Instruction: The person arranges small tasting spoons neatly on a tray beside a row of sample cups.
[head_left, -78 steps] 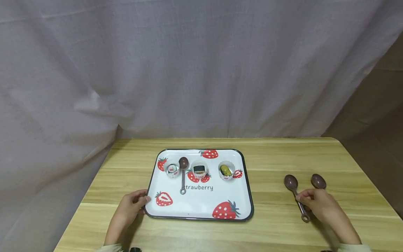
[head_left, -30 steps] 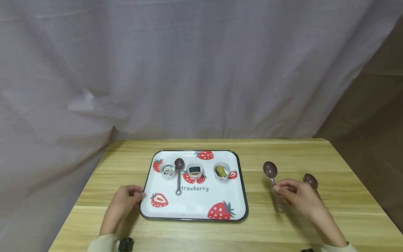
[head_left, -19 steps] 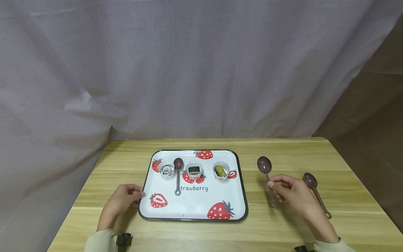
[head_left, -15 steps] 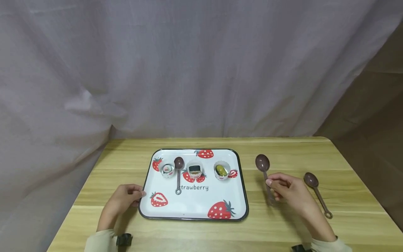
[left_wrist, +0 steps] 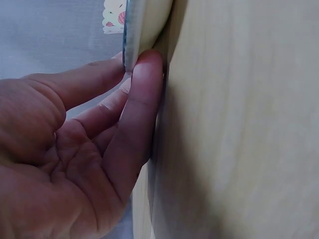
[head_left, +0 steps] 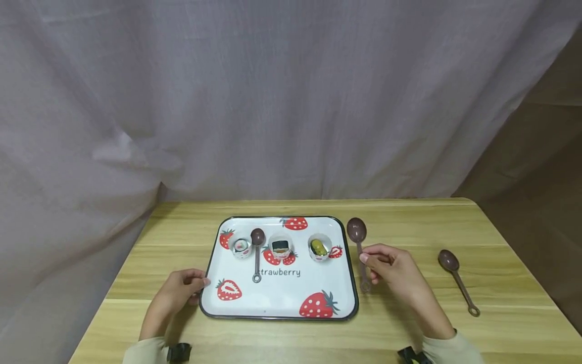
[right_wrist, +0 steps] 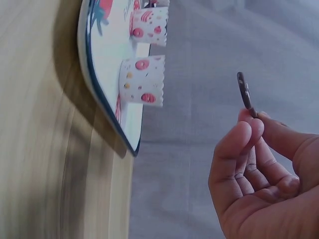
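My right hand point(head_left: 390, 268) pinches a brown spoon point(head_left: 356, 230) by its handle, just right of the tray's right rim; the right wrist view shows it raised above the table. My left hand point(head_left: 176, 293) grips the left rim of the white strawberry tray point(head_left: 273, 303), thumb on top and fingers beneath the edge point(left_wrist: 129, 40). On the tray are three small paper cups holding a sushi roll point(head_left: 240, 245), a black-wrapped rice piece point(head_left: 280, 246) and a yellow-green piece point(head_left: 319, 247). A second brown spoon point(head_left: 257, 258) lies between the left and middle cups.
A third brown spoon point(head_left: 460, 283) lies on the wooden table point(head_left: 500, 253) to the right. A grey curtain point(head_left: 273, 101) hangs behind the table's back edge. In the right wrist view, a patterned paper cup point(right_wrist: 143, 80) stands near the tray corner.
My right hand has picked a spoon up from the table at right and carried it left to beside the tray. My left hand has stayed at the tray's left rim.
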A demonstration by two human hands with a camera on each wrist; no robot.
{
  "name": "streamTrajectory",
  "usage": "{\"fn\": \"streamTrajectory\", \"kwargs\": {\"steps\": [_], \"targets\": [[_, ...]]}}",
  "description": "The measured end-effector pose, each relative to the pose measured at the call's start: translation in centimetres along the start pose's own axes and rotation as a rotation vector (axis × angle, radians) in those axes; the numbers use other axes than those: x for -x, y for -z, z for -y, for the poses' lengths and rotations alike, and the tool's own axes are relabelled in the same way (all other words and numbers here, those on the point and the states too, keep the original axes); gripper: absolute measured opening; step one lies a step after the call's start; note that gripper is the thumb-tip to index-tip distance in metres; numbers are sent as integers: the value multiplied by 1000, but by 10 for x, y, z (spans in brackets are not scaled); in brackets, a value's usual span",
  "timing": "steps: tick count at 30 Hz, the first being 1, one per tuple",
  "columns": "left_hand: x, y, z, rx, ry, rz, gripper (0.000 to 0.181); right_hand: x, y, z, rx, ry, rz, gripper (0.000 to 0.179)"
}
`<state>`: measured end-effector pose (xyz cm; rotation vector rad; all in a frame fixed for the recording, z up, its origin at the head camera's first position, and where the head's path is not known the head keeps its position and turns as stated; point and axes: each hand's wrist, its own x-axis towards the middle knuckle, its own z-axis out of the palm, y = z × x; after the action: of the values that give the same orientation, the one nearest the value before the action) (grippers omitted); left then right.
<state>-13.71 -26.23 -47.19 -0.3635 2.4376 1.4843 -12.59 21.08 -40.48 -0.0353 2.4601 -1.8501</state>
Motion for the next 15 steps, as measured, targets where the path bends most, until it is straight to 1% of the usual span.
{"fn": "streamTrajectory", "kwargs": {"steps": [6,15], "targets": [[0,0,2,6,2,-8,33,-5,-13,5,-3,7,16,26],[-2,-1,2,1,28,-15,32,-16,-32,13,9,-27,28,27]]}}
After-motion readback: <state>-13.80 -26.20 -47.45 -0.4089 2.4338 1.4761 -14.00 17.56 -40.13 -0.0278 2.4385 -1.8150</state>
